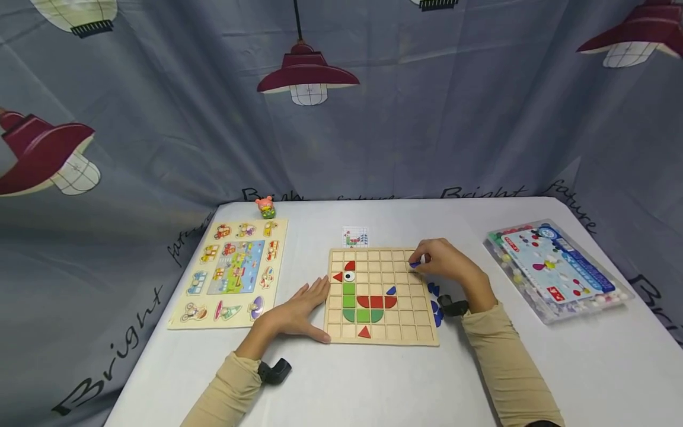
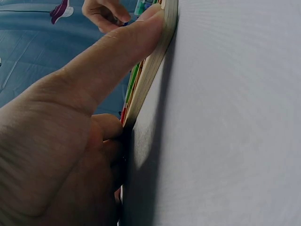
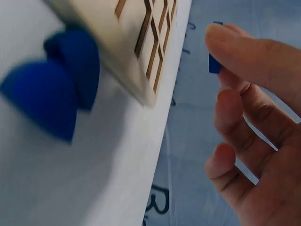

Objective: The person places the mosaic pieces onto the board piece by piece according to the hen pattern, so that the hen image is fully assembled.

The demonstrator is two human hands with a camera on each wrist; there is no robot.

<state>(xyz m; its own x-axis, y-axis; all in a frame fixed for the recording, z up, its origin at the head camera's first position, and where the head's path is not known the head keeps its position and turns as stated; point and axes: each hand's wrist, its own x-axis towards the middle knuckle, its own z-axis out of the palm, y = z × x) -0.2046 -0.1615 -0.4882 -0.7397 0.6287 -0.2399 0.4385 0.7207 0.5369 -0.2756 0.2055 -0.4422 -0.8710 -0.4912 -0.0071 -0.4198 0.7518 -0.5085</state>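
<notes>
A wooden grid board lies on the table, with red, green and blue pieces forming a bird-like figure. My left hand rests against its left side, fingers extended along the edge and thumb pressed on the near corner. Over the board's far right corner, my right hand pinches a small blue piece between thumb and fingertips. On the board, a blue piece sits above the red row, and a red triangle lies near the front.
Loose blue quarter-round pieces lie beside the board's right edge. Behind it is a small pattern card. A picture puzzle board lies left, with a small figurine behind it. A clear plastic case lies right.
</notes>
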